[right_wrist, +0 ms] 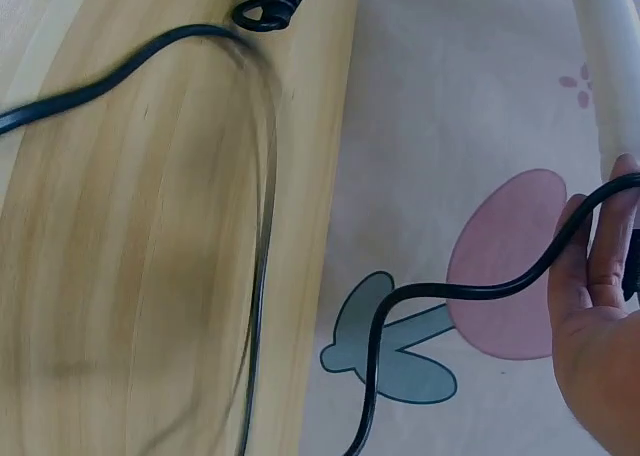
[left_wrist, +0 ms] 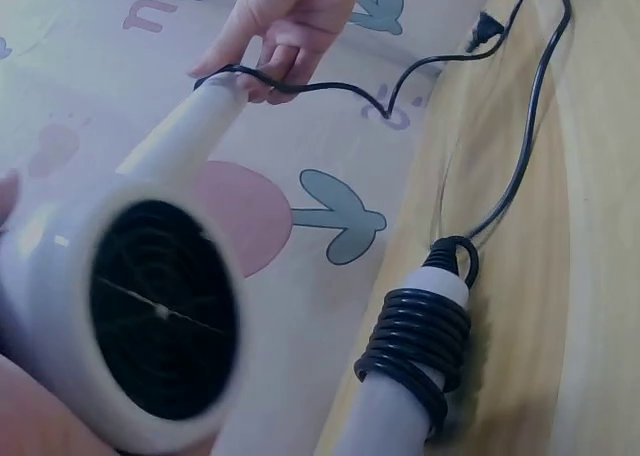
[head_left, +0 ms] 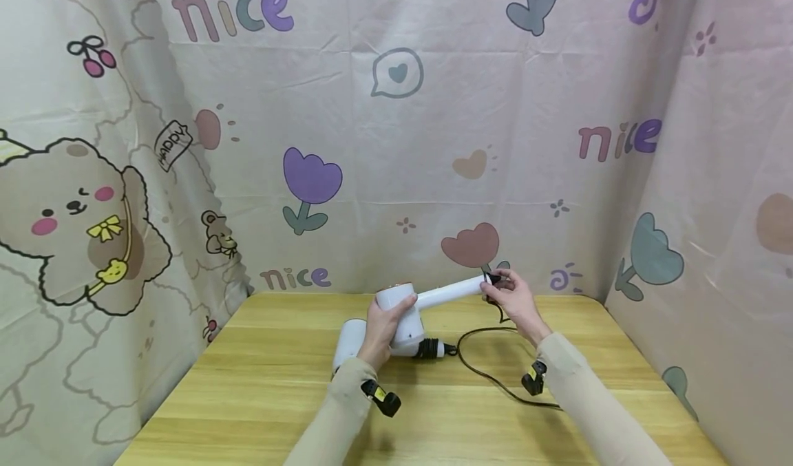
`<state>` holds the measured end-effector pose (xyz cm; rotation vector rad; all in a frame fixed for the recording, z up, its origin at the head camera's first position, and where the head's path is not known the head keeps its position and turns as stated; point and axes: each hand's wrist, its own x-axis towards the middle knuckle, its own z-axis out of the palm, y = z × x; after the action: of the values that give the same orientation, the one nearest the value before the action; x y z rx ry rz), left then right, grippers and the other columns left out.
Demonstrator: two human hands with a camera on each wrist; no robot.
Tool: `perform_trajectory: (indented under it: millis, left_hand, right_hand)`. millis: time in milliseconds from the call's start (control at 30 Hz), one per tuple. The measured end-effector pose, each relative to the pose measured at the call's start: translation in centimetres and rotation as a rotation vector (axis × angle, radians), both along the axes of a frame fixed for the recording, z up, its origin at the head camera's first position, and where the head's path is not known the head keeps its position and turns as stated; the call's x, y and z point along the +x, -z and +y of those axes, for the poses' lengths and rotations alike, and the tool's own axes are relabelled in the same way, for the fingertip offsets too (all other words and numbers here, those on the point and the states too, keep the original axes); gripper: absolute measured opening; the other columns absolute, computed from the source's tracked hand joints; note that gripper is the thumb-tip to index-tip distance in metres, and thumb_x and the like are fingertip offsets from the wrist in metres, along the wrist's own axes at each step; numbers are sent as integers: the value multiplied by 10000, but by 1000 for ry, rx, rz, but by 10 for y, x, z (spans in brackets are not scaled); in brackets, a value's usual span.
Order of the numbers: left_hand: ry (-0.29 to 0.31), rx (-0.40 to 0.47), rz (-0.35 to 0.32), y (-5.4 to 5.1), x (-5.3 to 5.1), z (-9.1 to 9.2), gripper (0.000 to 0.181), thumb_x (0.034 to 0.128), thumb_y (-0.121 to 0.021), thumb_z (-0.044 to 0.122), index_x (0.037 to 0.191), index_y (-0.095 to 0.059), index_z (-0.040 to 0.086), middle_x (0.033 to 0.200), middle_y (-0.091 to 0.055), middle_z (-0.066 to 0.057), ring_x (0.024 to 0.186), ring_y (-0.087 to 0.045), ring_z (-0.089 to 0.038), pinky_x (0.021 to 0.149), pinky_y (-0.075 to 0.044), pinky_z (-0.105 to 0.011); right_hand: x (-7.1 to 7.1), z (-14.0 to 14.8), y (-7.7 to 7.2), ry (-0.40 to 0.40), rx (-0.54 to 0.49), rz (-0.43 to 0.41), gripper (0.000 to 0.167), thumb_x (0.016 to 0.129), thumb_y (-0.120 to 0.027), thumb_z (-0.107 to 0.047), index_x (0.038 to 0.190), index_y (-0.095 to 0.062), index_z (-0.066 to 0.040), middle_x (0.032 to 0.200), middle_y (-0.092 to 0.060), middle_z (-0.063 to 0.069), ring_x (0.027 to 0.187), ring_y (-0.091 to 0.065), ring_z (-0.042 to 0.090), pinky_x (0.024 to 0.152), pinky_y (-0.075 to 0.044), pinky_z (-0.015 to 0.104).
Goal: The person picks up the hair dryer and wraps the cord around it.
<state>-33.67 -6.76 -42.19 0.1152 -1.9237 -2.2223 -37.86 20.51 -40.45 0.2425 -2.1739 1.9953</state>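
My left hand (head_left: 383, 325) grips the head of a white hair dryer (head_left: 451, 292), its handle pointing right and slightly up. In the left wrist view its dark round grille (left_wrist: 165, 311) faces the camera. At the handle's end my right hand (head_left: 517, 305) pinches the black cord (right_wrist: 490, 292), which crosses over its fingers. The thumb is hidden in the right wrist view. Below and behind my left hand, a second white hair dryer (head_left: 351, 340) lies on the table, a black cord coil (left_wrist: 420, 336) wound tightly round its handle.
A black cord loop (head_left: 480, 373) lies on the wooden table (head_left: 248, 397), running right beneath my right forearm. A black plug (left_wrist: 487, 28) shows in the left wrist view. A patterned curtain (head_left: 396, 142) stands behind the table and along both sides.
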Motion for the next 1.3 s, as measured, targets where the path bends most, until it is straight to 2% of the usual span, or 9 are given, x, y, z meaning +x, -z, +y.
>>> perform_trajectory:
  millis: [233, 433, 700, 867, 933, 1033, 1133, 1233, 1300]
  left_hand:
    - [-92, -36, -60, 0, -5, -11, 805, 728, -836, 418, 1336, -460, 47, 1171, -576, -157, 916, -620, -252, 752, -558, -344]
    - [-46, -56, -50, -4, -9, -24, 741, 732, -826, 390, 1307, -496, 61, 1140, -598, -150, 889, -627, -236, 730, -571, -337]
    - [8, -49, -46, -3, -9, -33, 720, 748, -817, 374, 1314, -482, 81, 1140, -601, -148, 857, -638, -221, 714, -584, -351]
    - [67, -34, -31, -5, -12, -42, 719, 776, -797, 364, 1347, -457, 89, 1148, -597, -157, 834, -647, -220, 703, -594, -372]
    - [91, -40, -22, -6, -13, -46, 718, 784, -791, 350, 1362, -451, 95, 1157, -593, -161, 832, -649, -222, 702, -598, -379]
    - [116, -52, -9, -7, -14, -51, 720, 786, -790, 334, 1375, -450, 100, 1155, -590, -164, 825, -651, -222, 694, -603, -387]
    - [136, -66, -10, -9, -14, -54, 712, 791, -784, 329, 1383, -453, 111, 1140, -596, -160, 816, -652, -221, 690, -603, -389]
    - [166, -86, -19, -10, -14, -57, 697, 800, -772, 331, 1380, -451, 114, 1124, -600, -151, 812, -649, -218, 694, -598, -384]
    - [186, -105, -19, -11, -14, -59, 682, 805, -763, 334, 1373, -453, 119, 1116, -603, -155, 809, -649, -221, 690, -595, -385]
  right_hand:
    - [0, -3, -3, -65, 97, -9, 750, 889, -731, -204, 1480, -297, -45, 1047, -639, 151, 787, -706, 175, 828, -596, 322]
    - [1, -2, -2, -189, 167, 17, 620, 922, -688, -189, 1440, -420, 20, 1145, -634, 230, 862, -710, 254, 795, -594, 283]
    - [8, -19, -1, -253, 166, 0, 569, 934, -674, -263, 1399, -442, -32, 1016, -577, 191, 671, -647, 157, 669, -605, 345]
    - [8, -17, -2, -223, 258, -50, 769, 901, -698, -381, 1489, -262, -144, 897, -663, 138, 526, -476, 132, 461, -419, 248]
    - [7, -13, -2, -238, 290, -102, 746, 900, -690, -411, 1466, -289, -136, 775, -646, 75, 491, -410, 111, 430, -345, 217]
    - [6, -6, -2, -324, 336, -166, 530, 928, -644, -428, 1261, -466, -57, 599, -477, -25, 454, -306, 77, 408, -265, 196]
    - [5, -3, -5, -446, 314, -218, 364, 959, -606, -398, 1019, -513, -51, 580, -341, -54, 472, -244, 72, 435, -227, 206]
    - [6, -1, -11, -559, 225, -279, 303, 973, -598, -342, 1031, -494, -63, 653, -372, -35, 544, -265, 103, 510, -233, 235]
    - [7, -1, -14, -609, 185, -303, 346, 970, -607, -308, 1167, -487, -51, 729, -417, -11, 596, -285, 120, 553, -242, 255]
